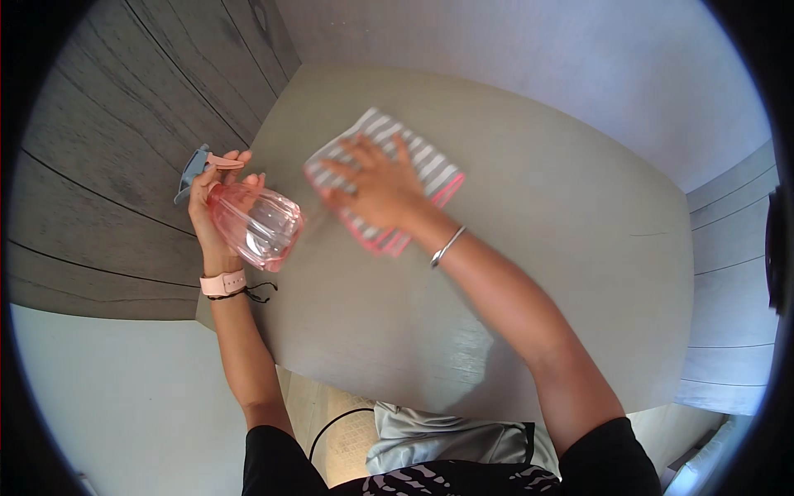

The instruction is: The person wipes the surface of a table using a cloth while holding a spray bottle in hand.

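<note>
My left hand (204,202) is wrapped round the neck of a pink, see-through spray bottle (263,227) with a blue-grey head and pink trigger. The bottle is tilted and held over the left side of the table, its base toward the middle. My right hand (376,182) lies flat with fingers spread on a grey-and-white striped cloth (430,161) with a pink edge. The cloth rests on the tabletop, folded, and the hand over it is slightly blurred.
The grey-green table (562,240) has a wet, shiny patch (467,347) near its front edge. A wood-panelled wall (107,165) borders it at left, and a pale wall (529,50) stands behind. A dark object (775,248) is at the far right.
</note>
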Demonstrator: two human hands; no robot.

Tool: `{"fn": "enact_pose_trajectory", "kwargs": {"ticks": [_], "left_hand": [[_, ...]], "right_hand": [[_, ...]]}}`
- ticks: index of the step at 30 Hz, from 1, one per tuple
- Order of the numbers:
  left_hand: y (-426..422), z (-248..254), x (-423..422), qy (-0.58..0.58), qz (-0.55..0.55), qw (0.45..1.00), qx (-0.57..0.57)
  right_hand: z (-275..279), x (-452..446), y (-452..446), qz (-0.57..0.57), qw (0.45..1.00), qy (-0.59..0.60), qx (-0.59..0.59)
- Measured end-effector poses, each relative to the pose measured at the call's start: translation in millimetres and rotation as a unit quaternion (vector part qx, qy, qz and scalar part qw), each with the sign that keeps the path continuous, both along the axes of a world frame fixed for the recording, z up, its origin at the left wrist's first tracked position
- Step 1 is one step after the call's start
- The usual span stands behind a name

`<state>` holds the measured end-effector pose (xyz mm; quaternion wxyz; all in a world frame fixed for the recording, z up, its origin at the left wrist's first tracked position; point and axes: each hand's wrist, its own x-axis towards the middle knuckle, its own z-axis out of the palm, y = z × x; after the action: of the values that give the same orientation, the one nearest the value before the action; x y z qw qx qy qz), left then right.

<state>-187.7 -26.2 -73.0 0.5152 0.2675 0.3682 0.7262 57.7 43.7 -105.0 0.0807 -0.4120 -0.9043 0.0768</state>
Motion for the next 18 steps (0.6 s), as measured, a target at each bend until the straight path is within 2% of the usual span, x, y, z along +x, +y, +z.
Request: {"fn": "enact_pose_trajectory", "kwargs": {"ticks": [3,5,7,8,10,14,18], "left_hand": [[-4.1,4.3,10.4,0.033,0.021,0.999,-0.017],[-4.4,2.0,12.4,0.058,-0.024,0.998,-0.014],[-7.1,13.4,28.6,0.068,-0.013,0.997,-0.034],[-7.7,15.4,33.0,0.085,-0.029,0.995,-0.031],[-7.4,17.4,40.2,0.094,-0.054,0.994,-0.027],[-6.5,15.9,52.6,0.077,-0.086,0.993,-0.029],[-7.9,22.4,61.8,0.101,-0.063,0.991,-0.059]], "right_hand": [[7.6,33.5,42.5,-0.085,0.996,-0.038,-0.013],[7.4,66.4,59.2,-0.157,0.986,-0.049,0.015],[12.7,96.7,71.8,-0.25,0.967,-0.058,0.005],[15.3,106.4,73.7,-0.247,0.967,-0.058,0.005],[16.8,117.0,74.0,-0.337,0.94,-0.052,-0.011],[1.0,91.1,46.5,-0.279,0.958,-0.064,0.025],[-1.3,30.4,10.4,-0.047,0.997,-0.017,0.058]]}}
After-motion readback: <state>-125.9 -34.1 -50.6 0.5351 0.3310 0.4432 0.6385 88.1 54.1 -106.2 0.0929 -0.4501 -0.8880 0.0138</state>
